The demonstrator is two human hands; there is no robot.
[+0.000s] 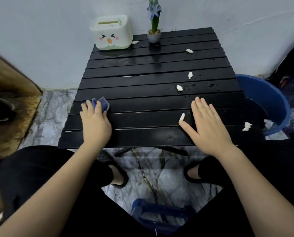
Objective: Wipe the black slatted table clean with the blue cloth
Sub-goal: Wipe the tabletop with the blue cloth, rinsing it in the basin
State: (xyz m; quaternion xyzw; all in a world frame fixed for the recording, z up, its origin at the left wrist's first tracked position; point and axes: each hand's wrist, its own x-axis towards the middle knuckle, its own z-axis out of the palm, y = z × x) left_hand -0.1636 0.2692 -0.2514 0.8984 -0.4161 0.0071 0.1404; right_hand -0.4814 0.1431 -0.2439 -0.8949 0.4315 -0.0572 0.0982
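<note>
Left hand (95, 121) clamped on blue cloth (101, 103) at near-left of black slatted table (151, 79) — right hand (209, 127) flat, fingers spread, well apart from cloth — white scrap (182, 116) at its thumb

Black slatted table (142, 79), blue cloth (101, 104), marbled grey floor (159, 177)

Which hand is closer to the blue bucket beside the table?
Right. The right hand lies flat near the table's right side, next to the blue bucket; the left hand grips the blue cloth opposite.
</note>
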